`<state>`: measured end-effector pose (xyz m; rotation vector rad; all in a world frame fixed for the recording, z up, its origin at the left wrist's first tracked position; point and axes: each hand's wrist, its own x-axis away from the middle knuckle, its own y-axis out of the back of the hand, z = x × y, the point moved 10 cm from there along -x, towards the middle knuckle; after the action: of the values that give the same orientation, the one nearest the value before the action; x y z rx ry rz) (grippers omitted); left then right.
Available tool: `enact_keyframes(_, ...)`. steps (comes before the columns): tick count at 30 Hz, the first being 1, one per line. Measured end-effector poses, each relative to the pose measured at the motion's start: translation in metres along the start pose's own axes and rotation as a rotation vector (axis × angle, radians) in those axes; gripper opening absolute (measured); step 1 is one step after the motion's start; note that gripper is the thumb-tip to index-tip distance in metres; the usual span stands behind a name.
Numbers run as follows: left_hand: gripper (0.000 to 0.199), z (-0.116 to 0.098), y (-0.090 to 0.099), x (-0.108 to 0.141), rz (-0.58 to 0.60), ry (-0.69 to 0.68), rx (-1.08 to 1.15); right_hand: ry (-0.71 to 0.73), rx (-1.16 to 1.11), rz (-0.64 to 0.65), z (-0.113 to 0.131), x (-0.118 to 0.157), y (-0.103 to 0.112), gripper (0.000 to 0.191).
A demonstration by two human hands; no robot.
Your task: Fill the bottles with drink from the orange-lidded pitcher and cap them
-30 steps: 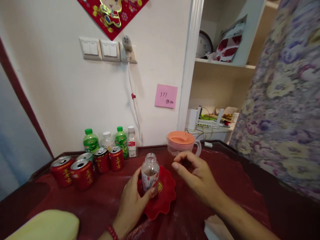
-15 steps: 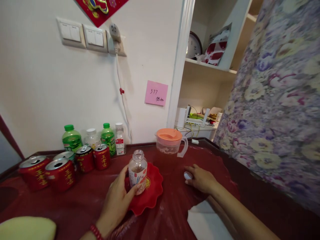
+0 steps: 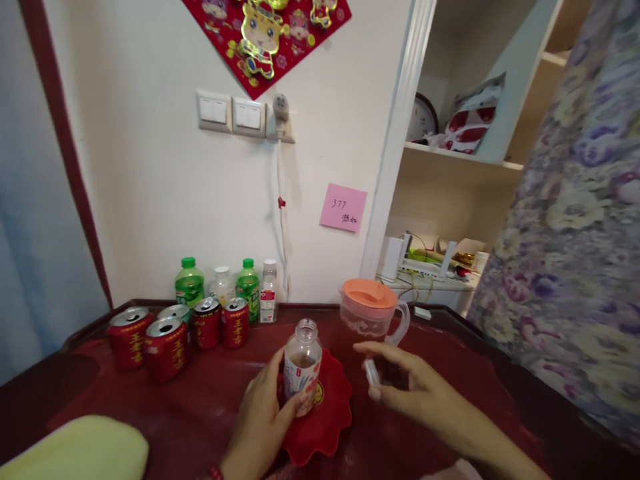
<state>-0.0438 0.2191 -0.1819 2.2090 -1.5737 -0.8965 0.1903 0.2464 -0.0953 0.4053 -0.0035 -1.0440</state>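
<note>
My left hand is wrapped round an uncapped clear bottle with a printed label. The bottle stands upright over a red scalloped plate; whether its base touches the plate I cannot tell. To the right, my right hand pinches a small white bottle cap on edge between thumb and fingers, apart from the bottle. Behind both hands stands a clear pitcher with an orange lid.
Several red drink cans stand at the left, with green-capped bottles behind them by the wall. A pale yellow item lies front left. A floral curtain hangs at the right.
My right hand has lifted the cap off the tabletop and turned it on edge, nearer the bottle. The view has shifted, so everything sits further right and lower.
</note>
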Motion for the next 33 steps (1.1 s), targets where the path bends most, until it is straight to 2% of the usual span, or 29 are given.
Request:
enact_keyframes(3,0.068,-0.004,0.000,0.001,0.004,-0.003,0.030,0.115,-0.106,-0.065,0.032,-0.026,-0.016,0.036)
enact_keyframes(5,0.068,-0.007,0.000,0.002,0.002,-0.020,0.056,0.170,-0.196,-0.156,0.037,-0.046,-0.021,0.035)
enact_keyframes(8,0.068,-0.007,0.001,0.003,-0.016,-0.016,0.071,0.204,-0.330,-0.271,0.025,-0.074,-0.029,0.037)
enact_keyframes(12,0.069,-0.006,0.003,0.004,-0.005,0.005,0.078,0.201,-0.387,-0.256,0.004,-0.094,-0.046,0.037)
enact_keyframes(20,0.071,-0.011,0.004,0.006,0.027,0.023,0.047,0.173,-0.363,-0.153,-0.012,-0.095,-0.064,0.034)
enact_keyframes(26,0.069,-0.013,0.005,0.006,0.025,0.015,0.049,0.180,-0.321,-0.165,-0.010,-0.093,-0.063,0.036)
enact_keyframes(33,0.068,-0.013,0.005,0.007,0.033,0.018,0.052,0.184,-0.144,-0.188,-0.005,-0.093,-0.061,0.042)
